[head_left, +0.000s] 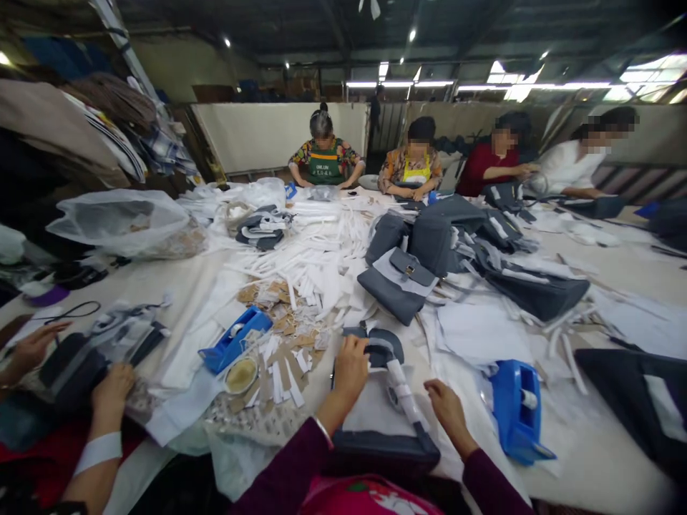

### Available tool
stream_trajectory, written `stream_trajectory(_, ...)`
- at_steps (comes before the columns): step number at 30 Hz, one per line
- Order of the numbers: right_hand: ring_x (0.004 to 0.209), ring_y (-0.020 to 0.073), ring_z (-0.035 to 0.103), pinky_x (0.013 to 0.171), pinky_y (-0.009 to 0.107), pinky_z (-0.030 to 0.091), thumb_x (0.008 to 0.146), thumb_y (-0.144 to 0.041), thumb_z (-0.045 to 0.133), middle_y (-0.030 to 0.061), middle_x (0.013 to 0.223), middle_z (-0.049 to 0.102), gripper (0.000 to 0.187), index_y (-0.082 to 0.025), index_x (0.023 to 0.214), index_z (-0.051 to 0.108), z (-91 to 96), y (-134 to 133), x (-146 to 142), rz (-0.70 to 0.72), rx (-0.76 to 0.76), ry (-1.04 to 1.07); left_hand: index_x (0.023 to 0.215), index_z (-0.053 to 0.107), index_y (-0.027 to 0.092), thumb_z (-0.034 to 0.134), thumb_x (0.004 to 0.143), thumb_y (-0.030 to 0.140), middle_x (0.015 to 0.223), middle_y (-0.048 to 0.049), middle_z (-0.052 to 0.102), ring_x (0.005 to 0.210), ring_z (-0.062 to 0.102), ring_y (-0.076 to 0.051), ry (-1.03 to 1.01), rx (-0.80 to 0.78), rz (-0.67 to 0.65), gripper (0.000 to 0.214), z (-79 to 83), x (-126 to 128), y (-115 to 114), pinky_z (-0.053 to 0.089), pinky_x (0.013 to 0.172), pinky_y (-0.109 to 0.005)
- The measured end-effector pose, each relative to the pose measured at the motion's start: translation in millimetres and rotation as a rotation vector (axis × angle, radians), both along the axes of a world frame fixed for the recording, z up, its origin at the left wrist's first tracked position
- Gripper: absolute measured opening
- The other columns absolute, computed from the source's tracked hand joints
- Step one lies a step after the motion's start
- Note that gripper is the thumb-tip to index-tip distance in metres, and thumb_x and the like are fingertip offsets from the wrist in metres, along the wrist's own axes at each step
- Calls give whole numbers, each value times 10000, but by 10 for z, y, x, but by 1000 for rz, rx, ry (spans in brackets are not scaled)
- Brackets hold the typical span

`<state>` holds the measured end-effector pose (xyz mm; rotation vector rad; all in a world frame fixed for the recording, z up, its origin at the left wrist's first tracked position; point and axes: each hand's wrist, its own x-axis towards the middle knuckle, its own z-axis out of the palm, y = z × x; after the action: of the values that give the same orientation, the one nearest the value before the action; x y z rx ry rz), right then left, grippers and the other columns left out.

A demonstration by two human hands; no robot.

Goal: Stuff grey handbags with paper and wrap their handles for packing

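Note:
A dark grey handbag (386, 447) lies in front of me, with a white sheet over its middle and a strap (405, 400) partly wrapped in white paper. My left hand (351, 368) is closed at the bag's upper left, fingers bent over the dark flap by its top. Just right of the wrapped strap hovers my right hand (446, 411), apart from the bag. Its fingers are drawn together, and whatever they may hold is too small to make out. A blue tape dispenser (516, 415) stands to the right of that hand.
Paper strips and brown scraps (284, 311) spread beyond the bag, beside another blue tape dispenser (236, 340) and a round tape roll (240, 375). Stacked dark bags (445, 239) fill the middle right. At left, a co-worker's hands (112, 390) handle another bag. Several people sit opposite.

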<state>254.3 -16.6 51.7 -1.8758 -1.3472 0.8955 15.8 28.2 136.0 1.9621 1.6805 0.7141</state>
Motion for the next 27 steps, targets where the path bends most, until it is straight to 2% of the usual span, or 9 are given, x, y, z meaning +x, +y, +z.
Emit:
stream_trajectory(3,877,240,600,823,389,472,794,-386,472,123,1067,640,389,-165,1081,616,172,438,-244,104,246,-149,1201,562,249,557,809,170,1202,-90,469,1128,419,-249,113,31,-59,400,-80,-53,295,359,992,-389)
stream_trajectory(5,951,255,569,861,397,453,764,-361,523,127,1122,608,452,-165,1166,579,248,688,-490,224,334,-245,1126,613,257,594,781,170,1226,-85,459,1144,400,-264,142,19,-102,356,-175,-19,411,372,968,-392)
stream_trajectory(9,988,258,551,882,375,425,731,-229,500,91,992,630,311,-181,1006,637,222,905,-812,393,294,-388,969,671,212,564,775,125,1151,-100,510,1145,398,-279,141,1,-64,238,-362,36,492,376,942,-410)
stream_trajectory(13,947,233,563,856,348,431,738,-203,431,79,942,616,257,-180,911,620,111,891,-812,373,258,-352,943,685,221,630,750,185,1086,-84,560,1127,434,-262,70,-26,-10,204,-493,-106,526,390,932,-381)
stream_trajectory(17,925,236,565,852,367,432,753,-265,435,81,958,611,288,-180,958,618,112,849,-706,318,284,-279,969,680,217,623,761,178,1008,-37,629,1014,531,-183,-24,-54,90,219,-601,-546,636,420,900,-299)
stream_trajectory(20,860,226,578,826,369,442,761,-310,446,77,959,626,307,-183,977,623,147,771,-589,239,271,-216,913,677,146,558,784,105,948,-70,653,923,570,-179,-54,-94,271,180,-679,-1010,751,437,863,-323)
stream_trajectory(23,855,228,594,819,367,447,767,-346,453,74,945,657,300,-191,945,638,155,640,-466,162,212,-163,847,651,121,576,805,125,895,-65,651,877,584,-181,-75,-136,417,86,-730,-1403,896,448,851,-366)
stream_trajectory(27,877,243,616,827,369,450,757,-370,453,80,930,683,311,-191,914,652,167,490,-390,106,132,-85,878,615,134,581,863,294,963,-50,633,943,582,-187,-152,-120,485,163,-658,-1624,1081,446,892,-413)
